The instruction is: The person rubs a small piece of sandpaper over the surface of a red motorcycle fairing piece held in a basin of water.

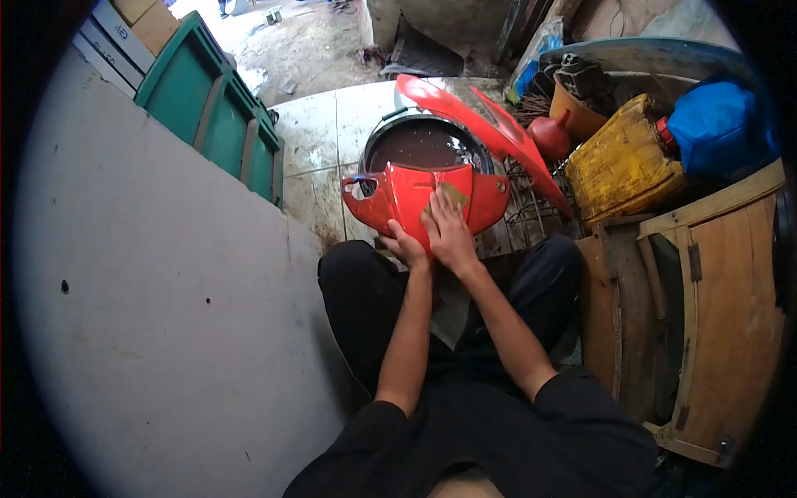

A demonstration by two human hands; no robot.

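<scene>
A glossy red plastic fairing panel (411,199), apparently from a motorcycle, lies over the near rim of a bucket of dark, murky water (423,146). My left hand (405,244) holds the panel's lower left edge, the thumb on its face. Under the fingers of my right hand (446,230), a yellowish-brown sheet of sandpaper (456,197) is pressed flat on the panel's middle, right of a short slot. A second, longer red fairing piece (517,146) leans against the right side of the bucket. What supports the first panel from below is hidden.
Dirty white floor tiles (311,140) surround the bucket. A pale wall (174,280) and a green crate-like panel (205,112) stand left. To the right are a red funnel (551,137), a stained yellow jerrycan (629,165), a blue-covered container (716,127) and a wooden frame (722,274).
</scene>
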